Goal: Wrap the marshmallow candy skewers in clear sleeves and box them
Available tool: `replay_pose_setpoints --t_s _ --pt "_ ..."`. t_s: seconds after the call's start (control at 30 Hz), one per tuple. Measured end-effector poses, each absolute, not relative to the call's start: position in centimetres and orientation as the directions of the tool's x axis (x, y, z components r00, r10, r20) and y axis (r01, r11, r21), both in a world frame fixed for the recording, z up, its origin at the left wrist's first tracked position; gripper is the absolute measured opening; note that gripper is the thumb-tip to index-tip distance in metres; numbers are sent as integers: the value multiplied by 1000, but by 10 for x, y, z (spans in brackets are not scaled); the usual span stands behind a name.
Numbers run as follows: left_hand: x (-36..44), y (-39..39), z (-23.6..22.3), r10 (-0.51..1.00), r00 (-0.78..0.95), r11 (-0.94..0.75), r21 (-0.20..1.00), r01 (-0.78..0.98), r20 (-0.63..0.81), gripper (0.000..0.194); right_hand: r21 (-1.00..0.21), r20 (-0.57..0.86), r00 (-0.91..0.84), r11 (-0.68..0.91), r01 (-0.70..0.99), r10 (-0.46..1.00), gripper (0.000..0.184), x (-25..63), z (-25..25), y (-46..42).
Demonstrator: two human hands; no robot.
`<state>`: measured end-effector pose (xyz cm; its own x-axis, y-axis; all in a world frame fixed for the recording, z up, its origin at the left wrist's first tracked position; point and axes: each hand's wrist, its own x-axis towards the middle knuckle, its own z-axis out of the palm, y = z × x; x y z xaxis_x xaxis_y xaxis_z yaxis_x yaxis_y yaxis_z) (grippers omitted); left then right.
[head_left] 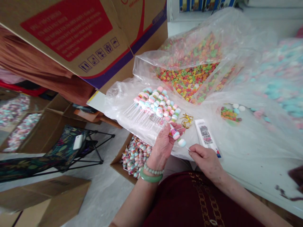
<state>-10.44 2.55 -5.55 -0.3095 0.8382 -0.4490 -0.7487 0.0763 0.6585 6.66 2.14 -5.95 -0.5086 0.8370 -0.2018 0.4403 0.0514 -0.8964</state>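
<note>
My left hand (163, 143), with a jade bangle and a beaded bracelet at the wrist, is closed around a marshmallow candy skewer (176, 136) of pastel pieces. A thin white stick comes out of the skewer's near end, and my right hand (205, 160) pinches it between thumb and forefinger. Just beyond my left hand lies a pile of marshmallow skewers (157, 102), their white sticks pointing left and toward me. Gold twist ties (187, 120) are scattered beside the pile. To their right lies a stack of printed clear wrappers (206, 135).
A big bag of fruit-coloured candy rings (189, 78) stands at the back, with blue and pink marshmallows (281, 85) under plastic at right. A tall carton (99, 37) rises at left. Below the table edge sits a box of wrapped skewers (136, 157); a folding chair (68, 142) stands further left.
</note>
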Motion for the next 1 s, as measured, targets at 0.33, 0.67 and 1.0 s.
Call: replay_pose_setpoints --t_s 0.33,0.67,1.0 --pt "-114 20 -54 857 -193 200 653 -730 -478 35 -696 122 -572 481 534 811 22 74 -69 25" --pt "-113 18 -44 865 -216 157 653 -741 -453 35 -678 -610 -572 -735 18 548 8 67 -57 36" --pt "-103 10 -38 881 -231 155 713 -684 -413 38 105 -421 -907 -993 -52 3 9 66 -62 40"
